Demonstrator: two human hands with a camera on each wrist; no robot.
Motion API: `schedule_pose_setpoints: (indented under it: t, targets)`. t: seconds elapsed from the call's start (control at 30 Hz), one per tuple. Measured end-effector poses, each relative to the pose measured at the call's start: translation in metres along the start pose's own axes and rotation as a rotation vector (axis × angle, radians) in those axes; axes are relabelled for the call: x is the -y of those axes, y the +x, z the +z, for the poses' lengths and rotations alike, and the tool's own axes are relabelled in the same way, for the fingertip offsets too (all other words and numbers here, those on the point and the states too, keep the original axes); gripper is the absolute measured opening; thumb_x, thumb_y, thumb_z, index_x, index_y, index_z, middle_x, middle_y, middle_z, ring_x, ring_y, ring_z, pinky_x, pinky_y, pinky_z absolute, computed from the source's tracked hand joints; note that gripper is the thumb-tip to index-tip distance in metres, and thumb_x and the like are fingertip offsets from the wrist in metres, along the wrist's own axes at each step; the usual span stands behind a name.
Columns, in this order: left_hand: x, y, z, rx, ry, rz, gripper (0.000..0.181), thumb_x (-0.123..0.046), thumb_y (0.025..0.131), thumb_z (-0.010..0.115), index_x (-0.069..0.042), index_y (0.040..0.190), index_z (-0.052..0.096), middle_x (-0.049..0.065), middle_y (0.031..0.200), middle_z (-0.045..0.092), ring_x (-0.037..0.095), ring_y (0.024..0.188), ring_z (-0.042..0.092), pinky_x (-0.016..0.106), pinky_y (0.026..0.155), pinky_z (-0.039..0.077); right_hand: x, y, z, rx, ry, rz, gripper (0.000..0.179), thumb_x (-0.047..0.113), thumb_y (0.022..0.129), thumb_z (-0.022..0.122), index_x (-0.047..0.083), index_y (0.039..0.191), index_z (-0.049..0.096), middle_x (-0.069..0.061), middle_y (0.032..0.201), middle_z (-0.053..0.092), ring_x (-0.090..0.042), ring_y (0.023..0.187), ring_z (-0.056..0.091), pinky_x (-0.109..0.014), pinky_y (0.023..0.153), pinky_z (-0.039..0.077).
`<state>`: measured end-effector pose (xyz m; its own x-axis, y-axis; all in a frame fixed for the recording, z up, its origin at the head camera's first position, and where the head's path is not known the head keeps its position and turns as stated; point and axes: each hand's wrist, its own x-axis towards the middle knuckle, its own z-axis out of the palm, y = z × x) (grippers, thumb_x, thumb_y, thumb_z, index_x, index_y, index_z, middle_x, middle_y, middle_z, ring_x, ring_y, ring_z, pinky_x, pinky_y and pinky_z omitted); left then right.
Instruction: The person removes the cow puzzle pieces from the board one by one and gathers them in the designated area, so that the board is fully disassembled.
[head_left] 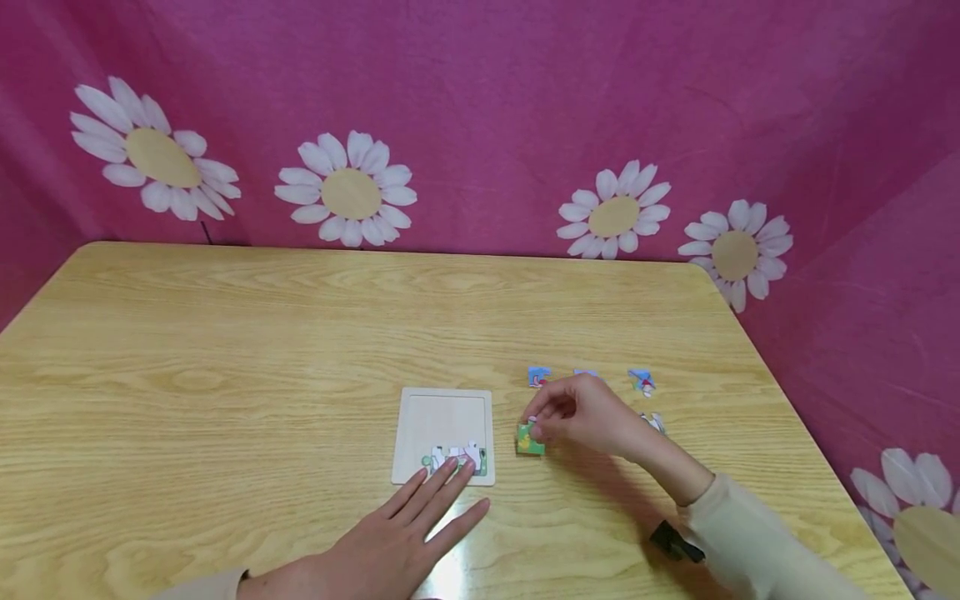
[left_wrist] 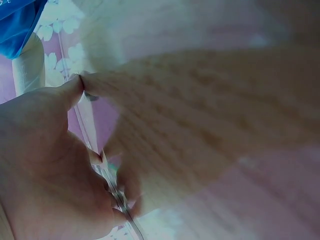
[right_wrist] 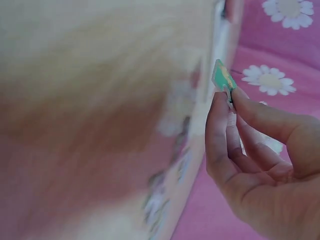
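Between the thumb and fingers of my right hand (head_left: 581, 412) a green puzzle piece (head_left: 529, 440) with a yellow figure is pinched, just right of the puzzle tray. The right wrist view shows the same puzzle piece (right_wrist: 222, 76) at the fingertips, raised off the table. My left hand (head_left: 408, 529) lies with fingers extended over the lower edge of the square wooden puzzle tray (head_left: 442, 392). Its fingertips touch joined white and green puzzle pieces (head_left: 471, 455) along the tray's bottom side. Part of those pieces is hidden under the fingers.
Behind the right hand lie loose blue puzzle pieces (head_left: 538, 375), (head_left: 642, 381), partly covered by it. Another loose piece (head_left: 654, 422) peeks out beside the right wrist. A black strap end (head_left: 675, 542) hangs near the right sleeve. The wooden table (head_left: 225, 358) meets a pink flowered cloth behind.
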<state>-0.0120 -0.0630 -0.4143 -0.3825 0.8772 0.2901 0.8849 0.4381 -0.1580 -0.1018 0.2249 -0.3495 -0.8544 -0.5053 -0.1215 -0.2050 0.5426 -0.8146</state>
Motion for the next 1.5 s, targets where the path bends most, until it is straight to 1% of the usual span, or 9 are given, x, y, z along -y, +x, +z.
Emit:
schedule_pose_setpoints:
  t: [0.17, 0.37, 0.53, 0.7, 0.97, 1.07, 1.27, 1.4, 1.5]
  targets:
    - [0.000, -0.001, -0.001, 0.018, -0.018, -0.001, 0.097, -0.078, 0.089, 0.033, -0.005, 0.152, 0.029, 0.026, 0.156, 0.023, 0.036, 0.144, 0.026, 0.041, 0.117, 0.014, -0.011, -0.017, 0.000, -0.038, -0.083, 0.014, 0.007, -0.001, 0.083, 0.075, 0.004, 0.087, 0.073, 0.001, 0.079, 0.069, -0.010, 0.068, 0.063, -0.024, 0.062, 0.053]
    - [0.000, -0.001, 0.000, 0.014, -0.047, -0.001, 0.098, -0.078, 0.089, 0.033, -0.004, 0.153, 0.027, 0.027, 0.155, 0.023, 0.037, 0.142, 0.029, 0.039, 0.118, -0.003, -0.012, -0.026, 0.007, -0.113, -0.199, 0.013, 0.009, -0.001, 0.081, 0.077, 0.006, 0.085, 0.072, 0.006, 0.074, 0.065, -0.006, 0.066, 0.059, -0.023, 0.060, 0.051]
    - [0.000, 0.000, 0.000, 0.012, -0.057, -0.002, 0.097, -0.078, 0.089, 0.032, -0.004, 0.152, 0.028, 0.026, 0.155, 0.024, 0.037, 0.141, 0.031, 0.039, 0.117, -0.006, -0.011, -0.029, 0.012, -0.161, -0.278, -0.011, 0.013, 0.001, 0.077, 0.081, 0.009, 0.082, 0.072, 0.008, 0.076, 0.064, -0.003, 0.067, 0.058, -0.022, 0.060, 0.051]
    - [-0.001, 0.000, -0.001, 0.004, -0.042, 0.000, 0.097, -0.078, 0.089, 0.033, -0.004, 0.152, 0.029, 0.026, 0.156, 0.023, 0.036, 0.143, 0.028, 0.039, 0.118, -0.002, -0.012, -0.032, 0.012, -0.179, -0.311, -0.029, 0.014, 0.000, 0.077, 0.081, 0.010, 0.081, 0.072, 0.009, 0.075, 0.064, -0.002, 0.066, 0.057, -0.021, 0.060, 0.050]
    - [-0.001, 0.000, 0.000, -0.014, -0.027, -0.004, 0.098, -0.078, 0.089, 0.030, -0.004, 0.153, 0.026, 0.026, 0.155, 0.026, 0.035, 0.142, 0.030, 0.040, 0.118, 0.002, -0.002, -0.025, 0.013, -0.163, -0.262, -0.032, 0.010, 0.003, 0.079, 0.080, 0.009, 0.082, 0.073, 0.008, 0.076, 0.065, -0.004, 0.067, 0.059, -0.022, 0.060, 0.051]
    - [-0.002, 0.002, 0.000, -0.030, -0.006, 0.011, 0.097, -0.077, 0.090, 0.031, -0.003, 0.153, 0.026, 0.025, 0.154, 0.028, 0.035, 0.141, 0.032, 0.041, 0.118, 0.010, 0.005, -0.017, 0.015, -0.139, -0.230, -0.057, 0.009, 0.001, 0.080, 0.079, 0.007, 0.084, 0.073, 0.006, 0.076, 0.066, -0.005, 0.068, 0.059, -0.023, 0.061, 0.051]
    - [-0.008, 0.010, 0.003, -0.065, 0.057, 0.050, 0.095, -0.074, 0.092, 0.032, -0.002, 0.153, 0.023, 0.027, 0.156, 0.023, 0.034, 0.139, 0.037, 0.039, 0.111, 0.029, 0.017, 0.006, 0.028, -0.058, -0.159, -0.133, 0.007, -0.001, 0.084, 0.074, 0.003, 0.089, 0.072, 0.001, 0.081, 0.070, -0.006, 0.072, 0.064, -0.024, 0.064, 0.053]
    - [-0.010, 0.015, 0.005, -0.044, 0.063, 0.067, 0.096, -0.074, 0.092, 0.035, -0.001, 0.154, 0.022, 0.028, 0.156, 0.020, 0.035, 0.140, 0.035, 0.040, 0.109, 0.032, 0.023, 0.022, 0.038, 0.006, -0.114, -0.167, 0.006, 0.000, 0.086, 0.073, 0.002, 0.092, 0.073, -0.003, 0.085, 0.072, -0.005, 0.076, 0.066, -0.023, 0.067, 0.054]
    - [-0.010, 0.016, 0.005, -0.016, 0.061, 0.066, 0.096, -0.074, 0.091, 0.037, -0.002, 0.153, 0.023, 0.026, 0.153, 0.027, 0.035, 0.140, 0.034, 0.040, 0.109, 0.032, 0.027, 0.032, 0.046, 0.040, -0.104, -0.186, 0.006, 0.001, 0.086, 0.074, 0.002, 0.091, 0.073, -0.004, 0.087, 0.073, -0.003, 0.075, 0.064, -0.022, 0.068, 0.054]
